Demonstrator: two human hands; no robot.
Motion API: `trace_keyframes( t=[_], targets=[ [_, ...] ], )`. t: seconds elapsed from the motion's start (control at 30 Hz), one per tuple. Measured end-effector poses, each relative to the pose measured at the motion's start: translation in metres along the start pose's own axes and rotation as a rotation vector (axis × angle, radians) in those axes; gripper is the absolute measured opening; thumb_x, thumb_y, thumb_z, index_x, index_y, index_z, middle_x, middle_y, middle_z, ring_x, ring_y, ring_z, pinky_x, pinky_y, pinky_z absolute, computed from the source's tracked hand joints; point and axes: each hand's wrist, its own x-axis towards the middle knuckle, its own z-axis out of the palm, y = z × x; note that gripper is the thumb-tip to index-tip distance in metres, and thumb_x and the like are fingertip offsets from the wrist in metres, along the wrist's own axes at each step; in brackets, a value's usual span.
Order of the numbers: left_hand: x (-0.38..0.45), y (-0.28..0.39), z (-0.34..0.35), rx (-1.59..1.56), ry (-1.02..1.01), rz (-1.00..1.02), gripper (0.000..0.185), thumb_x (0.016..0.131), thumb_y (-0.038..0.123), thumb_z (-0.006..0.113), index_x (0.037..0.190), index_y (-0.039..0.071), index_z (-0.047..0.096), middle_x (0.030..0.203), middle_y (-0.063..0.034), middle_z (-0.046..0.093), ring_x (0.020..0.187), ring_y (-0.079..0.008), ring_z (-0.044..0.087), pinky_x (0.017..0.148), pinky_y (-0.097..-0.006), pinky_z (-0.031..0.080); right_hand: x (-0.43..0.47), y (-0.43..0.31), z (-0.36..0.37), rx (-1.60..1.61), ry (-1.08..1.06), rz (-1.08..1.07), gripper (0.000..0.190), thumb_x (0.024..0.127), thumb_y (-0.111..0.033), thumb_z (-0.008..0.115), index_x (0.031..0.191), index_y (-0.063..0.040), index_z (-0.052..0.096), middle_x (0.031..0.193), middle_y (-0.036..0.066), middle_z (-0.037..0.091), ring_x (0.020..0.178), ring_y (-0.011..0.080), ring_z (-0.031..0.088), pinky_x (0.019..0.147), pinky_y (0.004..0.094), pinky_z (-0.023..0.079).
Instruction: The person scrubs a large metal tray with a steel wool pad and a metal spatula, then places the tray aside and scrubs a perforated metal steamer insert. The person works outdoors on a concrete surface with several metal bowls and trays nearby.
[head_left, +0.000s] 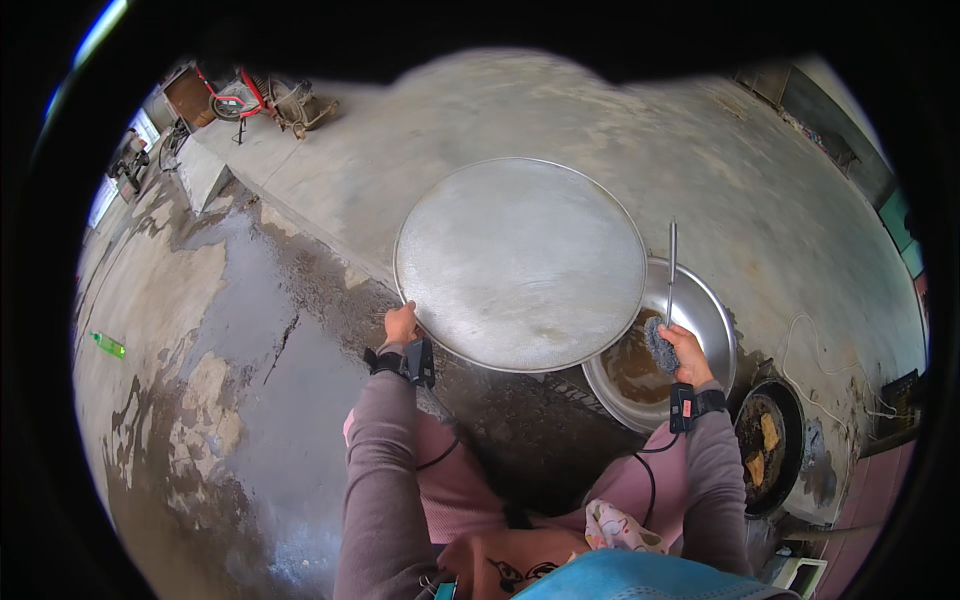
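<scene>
My left hand (401, 324) grips the near-left rim of a large round metal tray (521, 259) with a thin raised edge and a finely textured, wet-looking face. The tray is held up before me and overlaps part of a stainless steel basin (721, 330). Brownish water (634, 367) lies in the basin. Over the basin's right side, my right hand (688, 356) is closed on a grey steel-wool scrubber (660, 345), apart from the tray. A slim metal handle (672, 262) rises above the scrubber; whether it is joined to it I cannot tell.
A black pan (796, 442) with yellowish pieces (765, 442) stands at my right. Near it a white cord (814, 367) runs over the concrete floor (765, 210). Far left lies a green plastic bottle (109, 345). A red motorbike (259, 97) is parked beyond, by a concrete ramp (202, 176).
</scene>
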Motion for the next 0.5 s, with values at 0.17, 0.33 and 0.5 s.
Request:
trace_keyframes(
  t=[0.17,0.33,0.5],
  targets=[
    [-0.015,0.011,0.000,-0.050,0.035,0.000,0.047,0.086,0.017,0.057,0.121,-0.007,0.039,0.097,-0.0163,0.056,0.072,-0.0265,0.061,0.051,-0.0410,0.051,0.004,0.006,0.007,-0.084,-0.009,0.050,0.020,0.087,-0.016,0.062,0.101,-0.002,0.063,0.090,0.005,0.066,0.077,0.0148,0.063,0.069,0.0271,0.050],
    [-0.020,0.017,-0.001,-0.018,-0.003,-0.029,0.041,0.086,0.017,0.055,0.118,-0.005,0.041,0.096,-0.0138,0.056,0.073,-0.0245,0.061,0.053,-0.0394,0.051,0.010,0.013,0.006,-0.051,-0.025,0.068,0.019,0.087,-0.016,0.062,0.099,-0.002,0.063,0.088,0.004,0.066,0.076,0.0136,0.063,0.068,0.0261,0.050],
    [-0.030,0.024,0.001,-0.031,-0.035,-0.034,0.033,0.088,0.018,0.052,0.112,-0.003,0.045,0.091,-0.0115,0.056,0.072,-0.0234,0.061,0.055,-0.0374,0.052,0.014,0.016,0.014,-0.069,-0.006,0.082,0.017,0.087,-0.015,0.062,0.098,-0.003,0.063,0.087,0.004,0.066,0.075,0.0136,0.063,0.067,0.0263,0.050]
  ],
)
